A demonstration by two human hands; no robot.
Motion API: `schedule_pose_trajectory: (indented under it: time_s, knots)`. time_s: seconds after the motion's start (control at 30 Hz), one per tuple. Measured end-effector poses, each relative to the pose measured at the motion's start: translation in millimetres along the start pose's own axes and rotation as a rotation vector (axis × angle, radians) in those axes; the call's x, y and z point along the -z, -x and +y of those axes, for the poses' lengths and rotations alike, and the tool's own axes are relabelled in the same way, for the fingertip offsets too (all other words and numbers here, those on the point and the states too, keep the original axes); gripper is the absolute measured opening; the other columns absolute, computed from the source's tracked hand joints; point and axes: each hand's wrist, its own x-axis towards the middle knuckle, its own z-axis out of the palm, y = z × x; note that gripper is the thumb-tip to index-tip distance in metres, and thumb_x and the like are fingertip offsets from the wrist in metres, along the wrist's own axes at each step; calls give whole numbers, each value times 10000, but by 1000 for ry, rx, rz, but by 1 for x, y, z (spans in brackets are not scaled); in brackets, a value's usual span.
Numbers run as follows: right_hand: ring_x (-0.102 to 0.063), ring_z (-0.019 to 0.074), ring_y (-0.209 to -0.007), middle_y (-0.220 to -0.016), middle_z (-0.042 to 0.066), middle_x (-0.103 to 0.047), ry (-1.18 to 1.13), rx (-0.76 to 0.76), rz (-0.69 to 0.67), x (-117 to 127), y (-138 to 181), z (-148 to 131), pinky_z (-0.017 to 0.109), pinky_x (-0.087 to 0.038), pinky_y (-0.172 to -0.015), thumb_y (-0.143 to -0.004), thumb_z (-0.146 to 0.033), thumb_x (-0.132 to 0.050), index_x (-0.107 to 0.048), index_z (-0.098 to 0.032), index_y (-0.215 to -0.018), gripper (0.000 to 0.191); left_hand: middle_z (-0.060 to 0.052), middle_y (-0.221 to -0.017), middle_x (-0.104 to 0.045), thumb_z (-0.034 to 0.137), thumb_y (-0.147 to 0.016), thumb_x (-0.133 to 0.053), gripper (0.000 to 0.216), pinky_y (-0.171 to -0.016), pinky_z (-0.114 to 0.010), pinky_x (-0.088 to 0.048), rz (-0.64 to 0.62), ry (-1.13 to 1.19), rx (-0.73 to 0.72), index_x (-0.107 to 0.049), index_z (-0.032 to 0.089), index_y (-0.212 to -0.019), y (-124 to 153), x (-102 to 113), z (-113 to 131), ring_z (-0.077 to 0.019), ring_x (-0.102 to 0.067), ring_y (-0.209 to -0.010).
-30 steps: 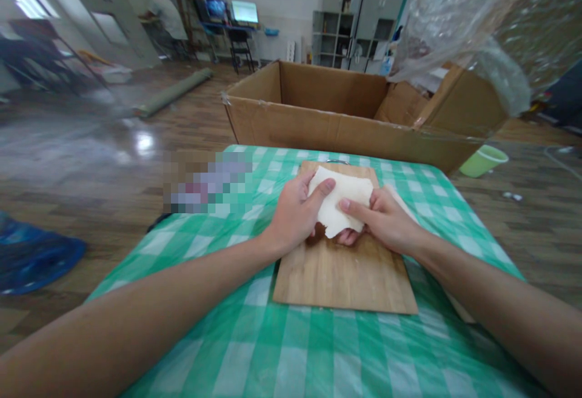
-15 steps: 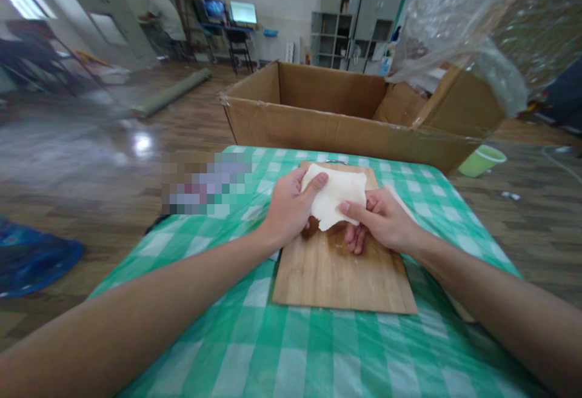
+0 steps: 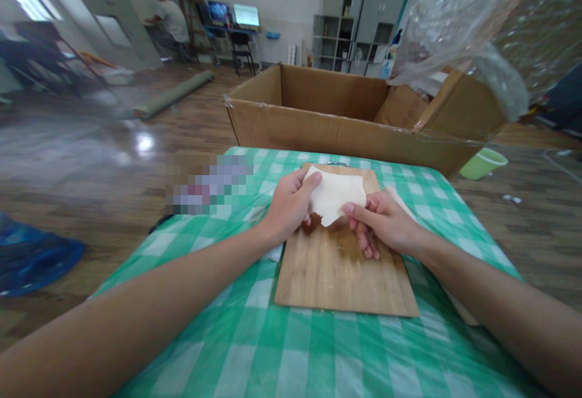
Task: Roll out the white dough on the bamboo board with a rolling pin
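A thin cream-coloured dough sheet point(image 3: 340, 193) with a ragged lower edge is stretched between my hands above a wooden cutting board point(image 3: 341, 283). My left hand point(image 3: 293, 204) pinches its left edge, thumb on top and the other fingers mostly hidden below. At the lower right edge, my right hand point(image 3: 384, 219) grips the sheet between thumb and forefinger; its remaining fingers hang loosely beneath. The board lies flat on a green-and-white checked tablecloth point(image 3: 240, 325). Small damp-looking marks show on its surface. A long pale object point(image 3: 461, 307) lies right of the board, mostly covered by my right arm.
Beyond the table stands a large open cardboard box point(image 3: 336, 122) with clear plastic wrap point(image 3: 459, 28) on its right. A green bin point(image 3: 482, 163) is on the floor at right. A blurred-out item point(image 3: 209, 186) lies at the table's left edge. A person point(image 3: 170, 19) sits far back.
My right thumb has shifted slightly right along the sheet's edge, and the lower fingers of that hand have dropped and moved right. My left hand keeps its hold. The view has shifted slightly.
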Motion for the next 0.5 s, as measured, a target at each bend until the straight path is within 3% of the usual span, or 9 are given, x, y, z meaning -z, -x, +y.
schedule_pose_trajectory:
  time_s: [0.13,0.27,0.37,0.5]
  knots:
    - [-481,111,-260,-398,-18,-580,-70,139,296,1,-3,1,169,-292,-231,-830,-665,-750,-568,-201,-660,527,24,-570,-628,407,-923,-586,246,-271,-171,-307,-81,68,91,-634,171,-969,-2,1,2,-111,-529,-339]
    - [-403,87,-243,-370,-34,-515,-101,207,509,4,-7,1,181,-230,-226,-820,-660,-761,-530,-217,-607,543,18,-623,-668,456,-948,-618,326,-277,-158,-295,-195,-7,104,-652,180,-1116,0,0,5,-81,-489,-323]
    - [-418,91,-255,-393,-14,-548,-93,217,531,5,-10,2,186,-242,-231,-830,-674,-743,-571,-209,-621,538,31,-625,-649,487,-956,-639,343,-272,-161,-284,-176,-51,51,-657,182,-1112,3,-1,6,-54,-419,-304]
    - [-526,112,-315,-476,38,-641,-94,148,374,4,-11,3,181,-315,-260,-834,-688,-726,-609,-182,-630,558,42,-586,-616,538,-961,-639,382,-265,-172,-302,-169,-8,5,-644,181,-1096,7,-4,9,-61,-406,-301]
